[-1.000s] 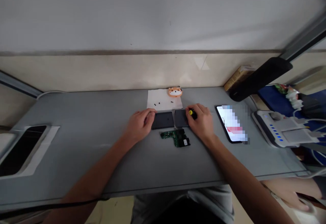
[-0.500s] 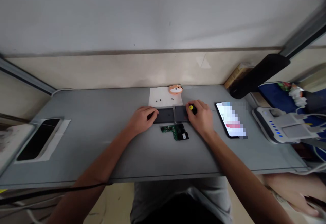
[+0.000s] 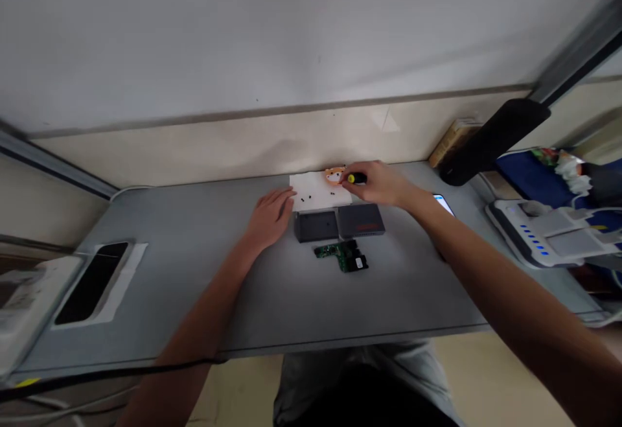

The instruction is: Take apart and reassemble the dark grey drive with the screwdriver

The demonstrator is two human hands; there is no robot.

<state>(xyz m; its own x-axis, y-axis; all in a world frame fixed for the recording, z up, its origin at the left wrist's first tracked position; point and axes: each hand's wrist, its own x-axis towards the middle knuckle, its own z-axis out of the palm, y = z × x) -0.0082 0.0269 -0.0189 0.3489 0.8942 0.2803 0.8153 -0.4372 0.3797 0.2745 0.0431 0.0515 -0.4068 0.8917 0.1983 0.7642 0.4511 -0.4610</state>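
My right hand (image 3: 381,182) is closed around a short screwdriver (image 3: 357,178), black-handled with a yellow end, by an orange animal-faced case (image 3: 334,175). Its blade is hidden. Under that case lies a white sheet of paper (image 3: 315,201) with several tiny dark screws (image 3: 310,197) on it. My left hand (image 3: 269,218) lies flat, fingertips at the paper's left edge, holding nothing. Below the paper sit two dark grey casing halves side by side: an open shell (image 3: 317,227) on the left and a lid with faint red marking (image 3: 362,221). A green circuit board (image 3: 341,256) rests nearer me.
A phone (image 3: 92,283) lies on white paper at the left. Another phone (image 3: 443,204) is mostly hidden under my right forearm. Further right are a black cylinder (image 3: 495,142), a book (image 3: 451,142) and a white power strip (image 3: 518,236) with plugs. A black cable (image 3: 121,370) crosses the table's front left.
My right hand has moved up from the casing with the screwdriver to the paper's right side. My left hand has let go of the casing and lies flat by the paper. The view has shifted slightly.
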